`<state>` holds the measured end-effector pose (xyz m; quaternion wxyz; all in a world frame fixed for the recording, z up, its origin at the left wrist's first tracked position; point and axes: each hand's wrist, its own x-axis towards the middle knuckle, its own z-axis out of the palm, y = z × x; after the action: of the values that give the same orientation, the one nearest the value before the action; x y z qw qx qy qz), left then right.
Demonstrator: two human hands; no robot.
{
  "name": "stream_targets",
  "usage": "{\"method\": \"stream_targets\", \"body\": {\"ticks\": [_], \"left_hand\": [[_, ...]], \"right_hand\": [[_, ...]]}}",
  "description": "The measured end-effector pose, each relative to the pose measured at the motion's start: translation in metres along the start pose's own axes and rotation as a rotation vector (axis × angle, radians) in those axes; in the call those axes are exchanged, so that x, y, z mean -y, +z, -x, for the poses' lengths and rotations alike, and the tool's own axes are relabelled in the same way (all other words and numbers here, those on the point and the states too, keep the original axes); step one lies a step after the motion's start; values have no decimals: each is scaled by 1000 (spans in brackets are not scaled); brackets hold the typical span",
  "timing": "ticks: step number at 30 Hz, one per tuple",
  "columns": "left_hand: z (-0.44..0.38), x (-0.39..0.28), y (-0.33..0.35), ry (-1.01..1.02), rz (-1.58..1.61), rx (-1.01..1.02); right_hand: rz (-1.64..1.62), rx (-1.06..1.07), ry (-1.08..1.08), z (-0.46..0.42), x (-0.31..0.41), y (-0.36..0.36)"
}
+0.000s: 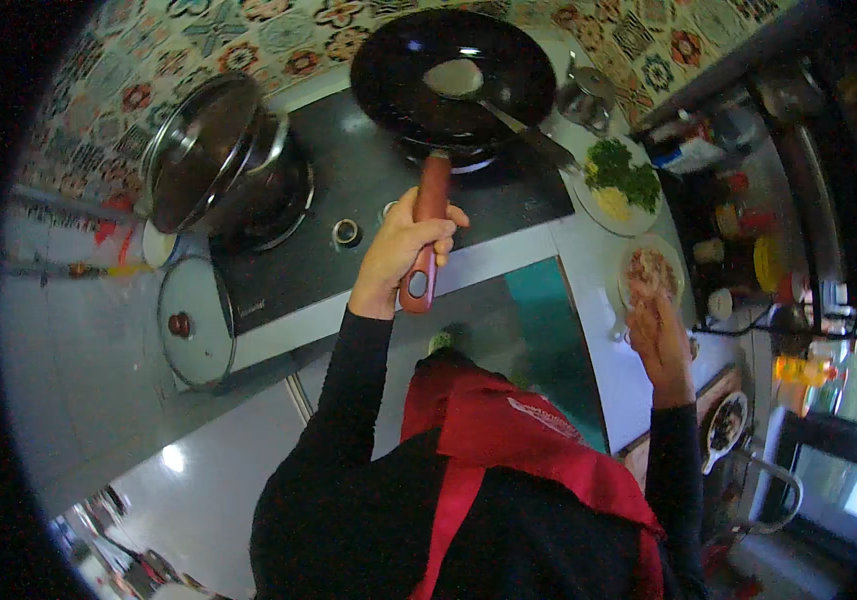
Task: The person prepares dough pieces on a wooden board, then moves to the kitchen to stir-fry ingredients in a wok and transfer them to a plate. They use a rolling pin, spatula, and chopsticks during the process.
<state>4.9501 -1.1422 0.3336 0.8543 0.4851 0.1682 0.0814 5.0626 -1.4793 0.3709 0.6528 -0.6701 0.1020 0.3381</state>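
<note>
My left hand [407, 244] is wrapped around the reddish-brown handle [434, 187] of a dark wok [391, 90], which is over the black cooktop [376, 150]. A ladle or turner [503, 116] rests in the wok, its handle leaning over the right rim. Over on the right, my right hand [657, 341] is at the near edge of a pale dish [626, 259] of minced meat [650, 271]. Its fingers are blurred against the meat, so their grip is unclear. Just beyond sits a white plate [608, 217] with chopped green herbs [623, 172] and minced garlic or ginger [614, 202].
A pot [278, 202] with a tilted glass lid [203, 150] stands at the left of the cooktop. Another glass lid [196, 322] lies by the left edge. A metal pitcher [587, 94] is behind the herb plate. Shelves of jars [743, 217] line the right side.
</note>
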Motion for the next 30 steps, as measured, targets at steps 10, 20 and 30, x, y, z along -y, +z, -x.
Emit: {"method": "stream_targets", "body": {"ticks": [10, 20, 30], "left_hand": [[-31, 45, 11, -2, 40, -64], [-50, 84, 30, -11, 66, -140], [5, -1, 152, 844, -327, -289]], "right_hand": [[-295, -406, 39, 121, -116, -105], [-184, -407, -96, 137, -137, -84], [-221, -848, -460, 158, -157, -158]]}}
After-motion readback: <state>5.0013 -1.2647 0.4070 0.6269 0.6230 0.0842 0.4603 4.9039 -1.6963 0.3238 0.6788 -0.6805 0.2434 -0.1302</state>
